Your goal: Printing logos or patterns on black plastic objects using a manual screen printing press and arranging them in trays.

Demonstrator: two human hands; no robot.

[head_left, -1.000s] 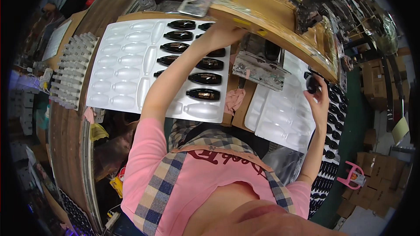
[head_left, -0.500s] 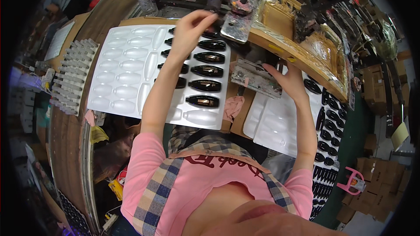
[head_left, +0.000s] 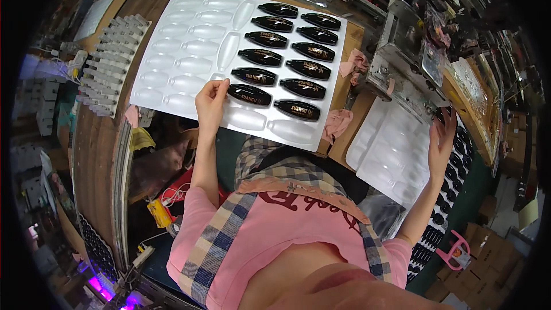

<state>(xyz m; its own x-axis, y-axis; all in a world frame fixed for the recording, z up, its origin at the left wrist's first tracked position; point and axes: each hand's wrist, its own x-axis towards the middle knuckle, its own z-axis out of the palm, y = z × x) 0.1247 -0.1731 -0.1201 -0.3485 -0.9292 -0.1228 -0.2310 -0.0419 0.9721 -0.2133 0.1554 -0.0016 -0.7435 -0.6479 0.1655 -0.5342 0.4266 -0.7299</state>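
Note:
My left hand point(head_left: 211, 105) is closed in a pinch at the narrow end of a glossy black bottle-shaped piece point(head_left: 251, 95). That piece lies in the white moulded tray point(head_left: 192, 101), at the near end of the left of two columns of similar black pieces with gold print. My right hand point(head_left: 441, 140) reaches to the right end of a grey metal fixture point(head_left: 396, 83). Its fingertips are in shadow against dark parts, so whether they hold anything cannot be made out.
A wooden-framed printing screen point(head_left: 473, 109) stands right of the fixture. Pink rags point(head_left: 337, 125) hang by the tray's right edge. Stacked white trays point(head_left: 381, 149) lie below the fixture, with more black pieces point(head_left: 442, 201) beyond. A rack of pale upright pegs point(head_left: 115, 63) sits at left.
My left hand has come from the tray's far side to its near part and now pinches a black piece. My right hand has shifted to the fixture's right end. The whole view has shifted.

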